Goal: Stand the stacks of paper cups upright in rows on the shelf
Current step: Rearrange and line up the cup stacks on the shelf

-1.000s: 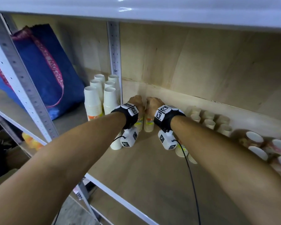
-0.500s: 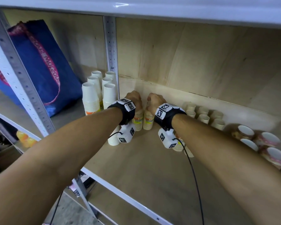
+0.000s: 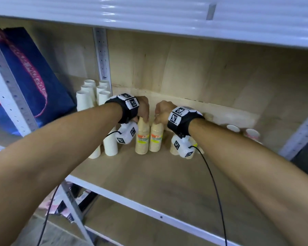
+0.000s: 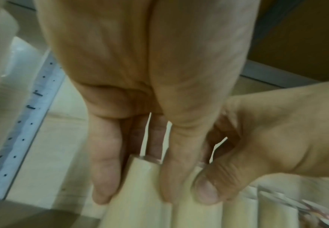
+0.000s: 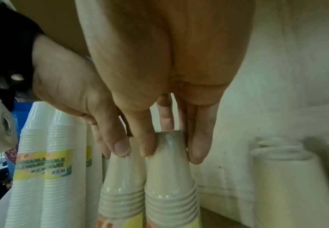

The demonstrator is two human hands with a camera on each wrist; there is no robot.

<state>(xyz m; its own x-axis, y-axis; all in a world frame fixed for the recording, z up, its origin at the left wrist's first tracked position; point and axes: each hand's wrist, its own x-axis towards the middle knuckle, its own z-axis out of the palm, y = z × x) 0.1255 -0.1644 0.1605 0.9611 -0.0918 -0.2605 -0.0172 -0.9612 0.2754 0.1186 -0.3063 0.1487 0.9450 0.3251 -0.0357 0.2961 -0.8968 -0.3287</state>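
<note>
Two beige paper-cup stacks stand side by side, mouths down, on the wooden shelf point(image 3: 149, 176). My left hand point(image 3: 144, 116) grips the top of the left stack point(image 3: 142, 139) from above. The right hand point(image 3: 158, 118) pinches the top of the right stack point(image 3: 156, 138). In the left wrist view my left hand point(image 4: 134, 199) has fingers and thumb round its stack point(image 4: 140, 216). In the right wrist view my right hand point(image 5: 171, 154) holds its stack point(image 5: 169, 200) between thumb and fingers, beside the left stack point(image 5: 122, 185).
Several tall white cup stacks point(image 3: 86, 102) stand upright to the left, by a metal upright point(image 3: 102, 55); two more point(image 3: 110, 144) stand nearer the front. Other cups point(image 3: 252, 134) lie at the back right. A blue bag point(image 3: 34, 82) leans far left. The shelf above point(image 3: 167, 20) hangs low.
Both hands keep their hold on the tops of the two beige stacks and have drawn slightly apart. The head view has shifted, so the white stacks show further left.
</note>
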